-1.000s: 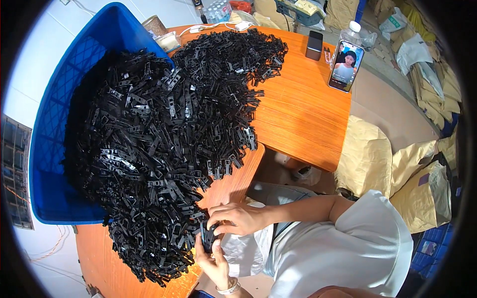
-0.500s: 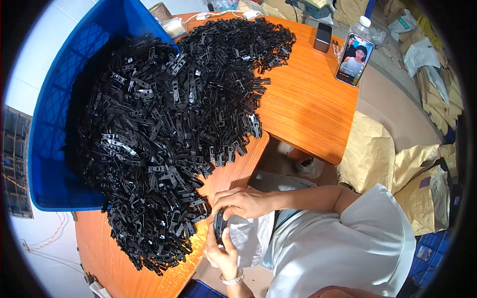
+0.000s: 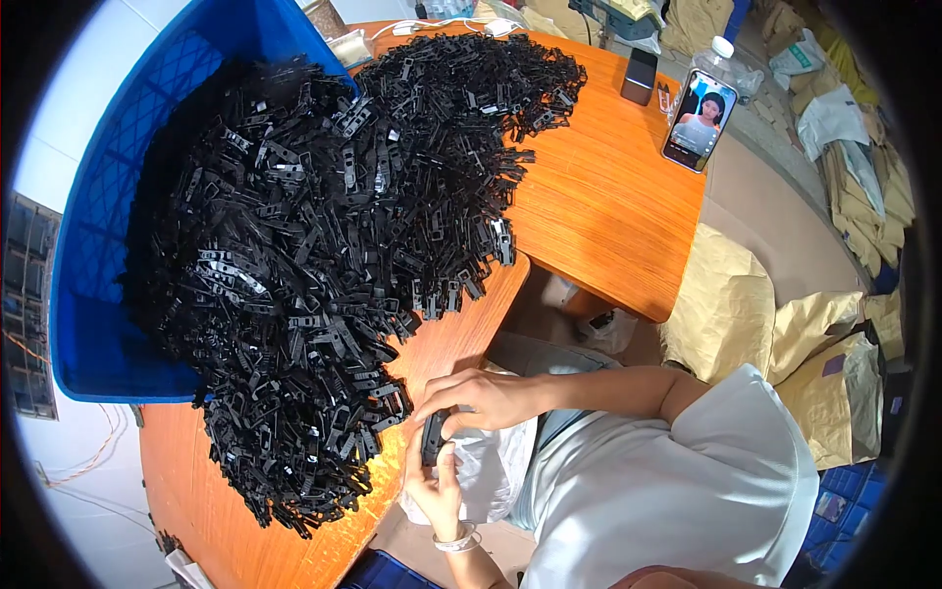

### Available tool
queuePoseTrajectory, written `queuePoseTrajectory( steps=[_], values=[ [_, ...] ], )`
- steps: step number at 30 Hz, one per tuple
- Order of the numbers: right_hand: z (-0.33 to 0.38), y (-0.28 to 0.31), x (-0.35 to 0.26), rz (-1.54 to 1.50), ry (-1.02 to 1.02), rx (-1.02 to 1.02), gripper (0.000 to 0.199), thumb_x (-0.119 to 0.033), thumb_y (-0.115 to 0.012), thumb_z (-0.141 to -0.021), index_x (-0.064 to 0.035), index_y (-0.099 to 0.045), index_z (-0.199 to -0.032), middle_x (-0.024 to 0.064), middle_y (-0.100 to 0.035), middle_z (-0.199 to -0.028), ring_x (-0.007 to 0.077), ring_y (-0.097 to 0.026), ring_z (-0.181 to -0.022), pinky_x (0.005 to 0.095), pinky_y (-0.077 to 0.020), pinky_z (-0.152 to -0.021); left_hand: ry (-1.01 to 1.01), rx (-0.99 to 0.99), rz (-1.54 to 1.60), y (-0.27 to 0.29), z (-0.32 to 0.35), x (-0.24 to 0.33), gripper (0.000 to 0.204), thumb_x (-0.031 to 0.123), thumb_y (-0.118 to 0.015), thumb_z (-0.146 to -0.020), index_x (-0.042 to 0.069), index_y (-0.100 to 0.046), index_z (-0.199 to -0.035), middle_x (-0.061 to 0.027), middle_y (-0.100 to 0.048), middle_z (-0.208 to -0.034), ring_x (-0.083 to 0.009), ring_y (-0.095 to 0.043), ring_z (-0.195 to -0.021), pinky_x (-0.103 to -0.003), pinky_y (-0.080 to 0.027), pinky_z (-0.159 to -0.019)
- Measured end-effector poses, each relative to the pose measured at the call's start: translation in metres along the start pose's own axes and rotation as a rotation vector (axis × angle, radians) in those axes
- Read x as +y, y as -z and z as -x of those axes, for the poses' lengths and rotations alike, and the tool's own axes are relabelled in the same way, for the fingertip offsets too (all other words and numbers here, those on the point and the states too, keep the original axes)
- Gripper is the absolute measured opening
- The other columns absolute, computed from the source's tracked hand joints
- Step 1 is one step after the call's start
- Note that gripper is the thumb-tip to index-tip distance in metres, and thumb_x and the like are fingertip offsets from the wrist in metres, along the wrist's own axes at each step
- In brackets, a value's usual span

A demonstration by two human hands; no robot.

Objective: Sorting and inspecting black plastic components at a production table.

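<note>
A big heap of small black plastic clips [image 3: 334, 255] spills from a tipped blue crate [image 3: 98, 245] onto the orange wooden table [image 3: 599, 216]. At the table's near edge both hands meet on one black clip [image 3: 432, 438]. My right hand [image 3: 486, 398] covers the clip from above, fingers curled over it. My left hand [image 3: 437, 491], with a bracelet at the wrist, grips the clip from below. Under the hands lies a crumpled white plastic bag [image 3: 486, 471] on my lap.
A phone [image 3: 699, 120] with a lit screen leans against a clear bottle [image 3: 716, 54] at the table's far right. A small black box [image 3: 640, 77] stands nearby. Tan sacks [image 3: 726, 304] are stacked on the floor to the right. A cable [image 3: 442, 22] lies at the far edge.
Both hands have drawn back from the edge of the heap toward my lap and closed together on one black clip. The view has tilted a little.
</note>
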State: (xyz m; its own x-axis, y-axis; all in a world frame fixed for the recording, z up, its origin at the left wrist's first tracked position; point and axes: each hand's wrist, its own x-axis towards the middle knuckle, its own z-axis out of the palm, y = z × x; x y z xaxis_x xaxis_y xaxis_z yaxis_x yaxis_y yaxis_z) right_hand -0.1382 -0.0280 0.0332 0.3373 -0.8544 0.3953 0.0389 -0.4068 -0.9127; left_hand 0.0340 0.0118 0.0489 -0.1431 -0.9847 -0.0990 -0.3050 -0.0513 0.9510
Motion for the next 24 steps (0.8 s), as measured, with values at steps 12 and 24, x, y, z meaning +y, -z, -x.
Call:
queuePoseTrajectory(
  steps=[12, 24],
  values=[
    [-0.006, 0.016, -0.019, 0.098, -0.164, -0.023, 0.026, 0.007, -0.062, -0.062, 0.0030, -0.064, -0.088, 0.0149, -0.063, -0.084, 0.0227, -0.060, -0.076, 0.0290, -0.0476, -0.067, -0.217, 0.023, -0.194, 0.008, -0.002, 0.004, 0.043, 0.012, -0.069, -0.071, -0.002, -0.054, -0.108, -0.0156, -0.059, -0.102, -0.0243, -0.058, -0.089, -0.031, -0.043, -0.081],
    [0.004, 0.012, -0.002, 0.134, -0.377, -0.141, 0.019, 0.007, -0.050, -0.073, 0.0033, -0.063, -0.086, 0.0124, -0.063, -0.078, 0.0172, -0.060, -0.066, 0.0252, -0.0474, -0.064, -0.090, 0.417, 0.007, 0.032, 0.011, -0.030, 0.013, 0.003, -0.054, -0.083, -0.005, -0.061, -0.091, -0.0090, -0.062, -0.081, -0.0120, -0.057, -0.064, -0.021, -0.044, -0.058]
  ],
)
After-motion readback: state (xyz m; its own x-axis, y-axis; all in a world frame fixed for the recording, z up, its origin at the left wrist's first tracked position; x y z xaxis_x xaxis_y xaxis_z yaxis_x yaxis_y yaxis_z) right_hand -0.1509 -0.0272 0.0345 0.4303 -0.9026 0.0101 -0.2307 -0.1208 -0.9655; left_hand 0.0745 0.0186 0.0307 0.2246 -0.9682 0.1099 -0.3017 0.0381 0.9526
